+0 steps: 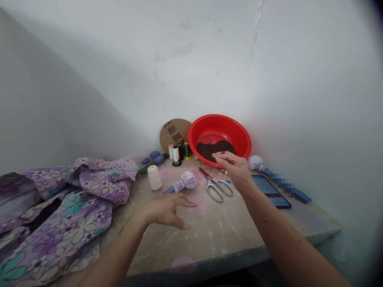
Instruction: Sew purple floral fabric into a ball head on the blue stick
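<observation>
Your right hand (231, 164) pinches what looks like a thin thread (214, 169); your left hand (170, 209) is relaxed, fingers apart; scissors (212, 181) lie between your hands; a ball-headed stick (181, 184) lies just beyond the left one

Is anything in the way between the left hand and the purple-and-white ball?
Nothing visible is. The purple-and-white ball lies just beyond the left hand; the scissors are off to its right, the white thread cone to its left.

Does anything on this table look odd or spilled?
The red basin appears tilted rather than flat, with dark crumbly material gathered low at its near side. Pink patches, perhaps stains, mark the tabletop. Nothing looks clearly spilled.
</observation>
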Motion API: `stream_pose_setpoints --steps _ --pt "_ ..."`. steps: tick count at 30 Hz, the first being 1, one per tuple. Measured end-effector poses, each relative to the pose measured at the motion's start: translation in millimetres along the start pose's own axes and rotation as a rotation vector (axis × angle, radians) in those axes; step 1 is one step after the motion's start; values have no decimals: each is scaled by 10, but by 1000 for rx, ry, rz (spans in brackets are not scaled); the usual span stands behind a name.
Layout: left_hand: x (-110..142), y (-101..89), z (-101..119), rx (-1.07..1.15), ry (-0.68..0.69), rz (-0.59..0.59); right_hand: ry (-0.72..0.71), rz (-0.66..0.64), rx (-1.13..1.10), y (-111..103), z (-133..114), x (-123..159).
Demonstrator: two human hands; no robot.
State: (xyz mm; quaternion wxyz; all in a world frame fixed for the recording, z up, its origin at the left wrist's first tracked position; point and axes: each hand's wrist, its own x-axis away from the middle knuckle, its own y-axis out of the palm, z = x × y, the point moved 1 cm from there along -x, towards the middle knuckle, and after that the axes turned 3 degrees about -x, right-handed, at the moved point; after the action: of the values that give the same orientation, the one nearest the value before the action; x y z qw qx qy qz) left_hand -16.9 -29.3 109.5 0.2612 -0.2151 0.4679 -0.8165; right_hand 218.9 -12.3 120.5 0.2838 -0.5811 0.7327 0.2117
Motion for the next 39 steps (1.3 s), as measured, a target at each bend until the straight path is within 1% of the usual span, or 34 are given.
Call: stream_pose_setpoints --steps 1,2,4,5,7,8,9,10,11,12,14,17,20,24,27,29,31,32,33,34,35,36,37,38,39 --pt "-9 23 -54 -47 -41 -1 -42 -45 23 23 -41 -13" --pt "-5 11 -94 -68 -77 44 -76 -95 60 49 -74 -16" --pt "25 -85 -116 -4 -87 164 -136 -194 181 110 -111 9" --pt "41 -148 -100 76 -93 248 -170 -233 252 147 -117 33" --pt "47 -243 -36 336 -161 413 -247 -287 385 239 -119 92" --pt "28 -256 9 502 -166 456 -290 -304 438 293 -120 122" --pt "-6 -247 57 676 -135 496 -330 -318 485 352 -121 150" --pt "-54 -214 102 833 -100 479 -367 -331 527 412 -124 173" --pt "-112 -165 138 950 -73 433 -401 -345 565 468 -126 191" --pt "-171 -109 160 1036 -58 398 -435 -353 598 517 -126 203" --pt "-276 -4 159 1118 -74 345 -487 -356 659 578 -114 203" --pt "-365 87 63 1078 -109 362 -511 -337 738 550 -59 142" --pt "-401 155 -89 970 -124 405 -509 -252 787 398 3 2" --pt "-481 371 -348 811 -261 449 -519 -78 735 132 -23 -252" --pt "-538 521 -536 601 -349 428 -516 -8 666 -1 -111 -379" --pt "-528 507 -596 466 -276 397 -529 -12 640 -25 -155 -394" --pt "-464 381 -572 354 -136 425 -550 -52 645 4 -161 -354" --pt "-417 289 -530 332 -107 482 -561 -77 658 36 -152 -318" --pt "-371 193 -469 355 -103 506 -568 -104 676 77 -138 -274" --pt "-330 104 -393 428 -126 518 -570 -132 698 125 -120 -225" --pt "-299 28 -307 533 -172 531 -571 -164 719 181 -104 -174" --pt "-284 -27 -212 648 -176 514 -575 -193 737 241 -90 -122" --pt "-285 -63 -117 770 -145 524 -581 -221 752 303 -80 -72" --pt "-301 -76 -32 890 -90 506 -591 -252 765 364 -74 -25" --pt "-329 -67 36 988 -50 462 -603 -284 777 421 -70 16"
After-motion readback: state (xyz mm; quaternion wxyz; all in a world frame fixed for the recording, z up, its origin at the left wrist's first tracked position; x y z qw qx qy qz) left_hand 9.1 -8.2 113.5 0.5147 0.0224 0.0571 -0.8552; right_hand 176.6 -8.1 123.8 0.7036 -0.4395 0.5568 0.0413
